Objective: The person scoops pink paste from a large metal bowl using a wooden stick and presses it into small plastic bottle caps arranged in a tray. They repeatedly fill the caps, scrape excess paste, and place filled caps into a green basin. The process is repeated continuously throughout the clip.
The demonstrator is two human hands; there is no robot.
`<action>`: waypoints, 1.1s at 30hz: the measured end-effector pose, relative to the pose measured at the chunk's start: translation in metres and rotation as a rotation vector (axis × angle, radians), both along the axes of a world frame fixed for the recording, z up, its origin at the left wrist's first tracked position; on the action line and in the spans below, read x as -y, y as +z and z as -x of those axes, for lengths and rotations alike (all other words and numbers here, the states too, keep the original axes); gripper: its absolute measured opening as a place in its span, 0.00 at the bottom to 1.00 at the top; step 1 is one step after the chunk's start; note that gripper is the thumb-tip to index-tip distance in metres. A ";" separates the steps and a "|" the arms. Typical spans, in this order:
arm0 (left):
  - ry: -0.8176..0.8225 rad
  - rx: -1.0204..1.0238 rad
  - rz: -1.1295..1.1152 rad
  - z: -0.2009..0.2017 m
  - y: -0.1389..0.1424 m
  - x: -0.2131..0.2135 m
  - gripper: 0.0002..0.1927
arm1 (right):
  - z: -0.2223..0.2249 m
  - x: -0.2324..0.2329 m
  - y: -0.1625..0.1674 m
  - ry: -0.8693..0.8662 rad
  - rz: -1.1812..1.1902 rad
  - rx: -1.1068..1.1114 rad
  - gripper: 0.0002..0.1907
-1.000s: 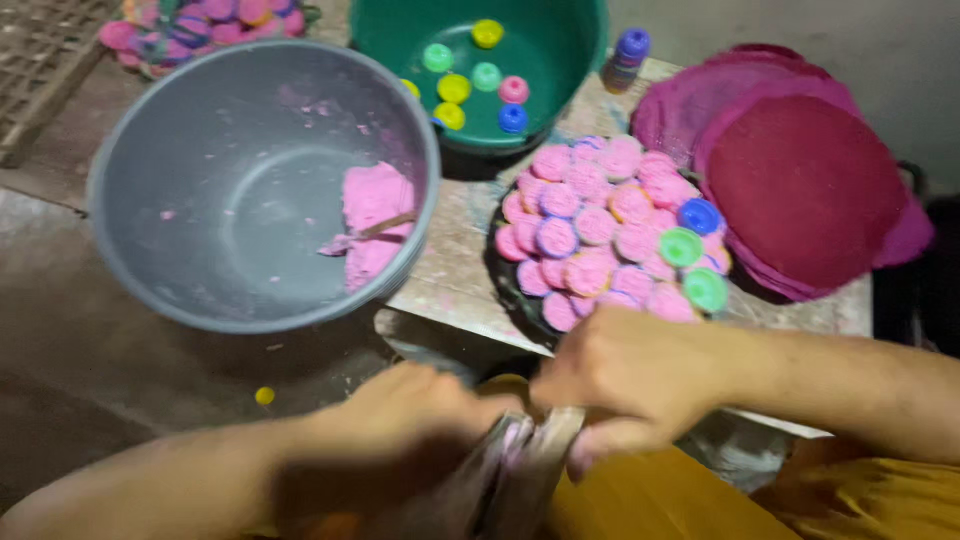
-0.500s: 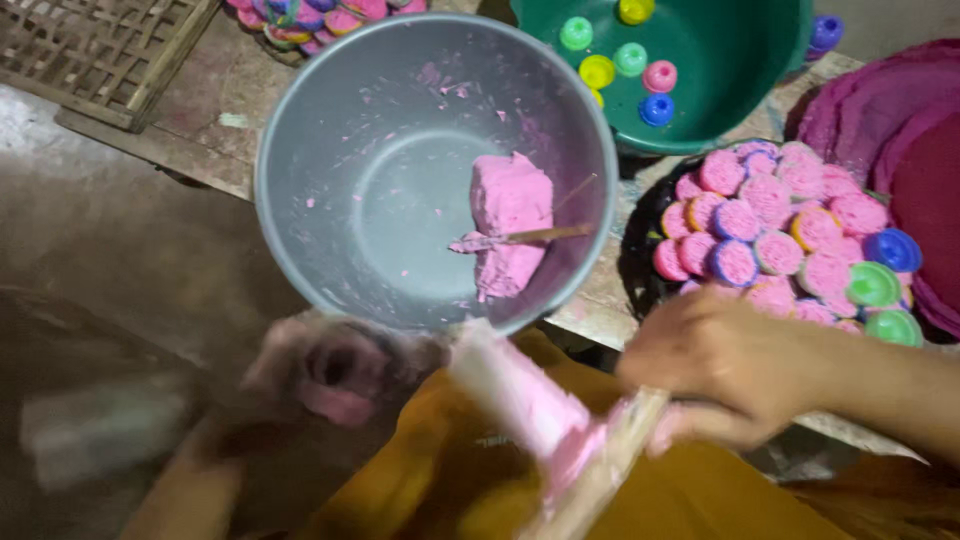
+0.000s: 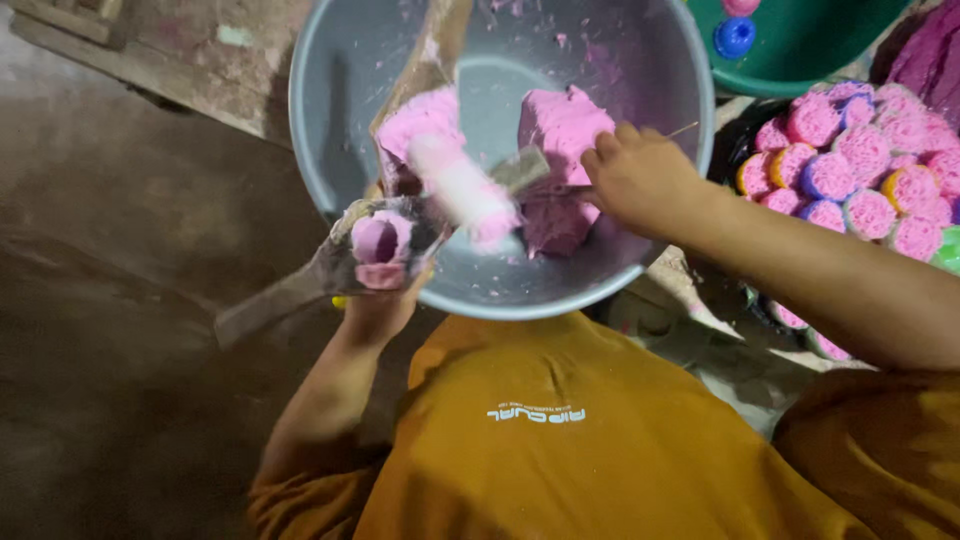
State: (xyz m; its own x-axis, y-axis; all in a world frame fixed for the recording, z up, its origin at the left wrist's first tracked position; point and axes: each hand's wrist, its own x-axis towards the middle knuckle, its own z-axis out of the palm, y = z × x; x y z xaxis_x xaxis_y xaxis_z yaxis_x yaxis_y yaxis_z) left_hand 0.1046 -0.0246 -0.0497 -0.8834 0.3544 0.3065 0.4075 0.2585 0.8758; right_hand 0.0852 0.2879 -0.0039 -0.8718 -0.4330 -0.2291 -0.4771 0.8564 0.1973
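Overhead, looking down past an orange shirt (image 3: 560, 450) at both hands over a grey basin (image 3: 640, 60).

Left hand (image 3: 385, 290): raised at the basin's near-left rim, fingers closed around a small round mould (image 3: 378, 240) packed with pink paste. A flat, brownish wooden tool (image 3: 300, 290) sticks out from the same grip toward the lower left; exactly how the fingers hold it is blurred. A pale pink smeared streak (image 3: 462, 190) crosses in front of the basin just right of this hand; motion blur, cannot tell what it is.

Right hand (image 3: 640, 175): reaches in over the basin's right side, fingers curled down onto the pink lump of paste (image 3: 562, 125) lying on the basin floor. It appears to pinch a thin stick there, tip showing past the knuckles; grip partly hidden.

A second pink mass (image 3: 425, 115) sits at basin centre-left on a brown scoop-like piece.

Surroundings: tray of filled pink, orange and purple moulds (image 3: 850, 170) to the right of the basin, on the desk. Green tub (image 3: 800, 50) at top right, with a blue cap (image 3: 735, 35) inside. Brown floor (image 3: 120, 300) at left.
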 end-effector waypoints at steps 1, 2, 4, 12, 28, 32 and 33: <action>0.071 -0.047 -0.013 -0.002 -0.005 -0.002 0.23 | 0.003 0.002 -0.022 -0.138 -0.025 0.186 0.18; 0.118 -0.069 -0.017 -0.002 -0.010 -0.006 0.23 | 0.006 0.001 -0.037 -0.277 -0.053 0.366 0.17; 0.202 -0.121 -0.036 -0.001 -0.016 -0.013 0.24 | 0.008 -0.009 -0.049 -0.157 -0.070 0.306 0.17; 0.336 -0.165 -0.065 0.001 -0.015 -0.026 0.29 | 0.019 -0.008 -0.027 -0.049 -0.132 0.210 0.10; 0.503 -0.330 0.129 -0.006 -0.007 -0.033 0.27 | -0.017 0.030 0.035 -0.076 -0.228 0.716 0.10; 0.457 -0.258 0.056 -0.007 -0.007 -0.031 0.29 | -0.024 0.010 0.062 -0.379 -0.341 0.776 0.15; 0.450 -0.304 0.118 -0.006 -0.007 -0.030 0.27 | -0.027 0.006 0.058 -0.390 -0.394 0.770 0.13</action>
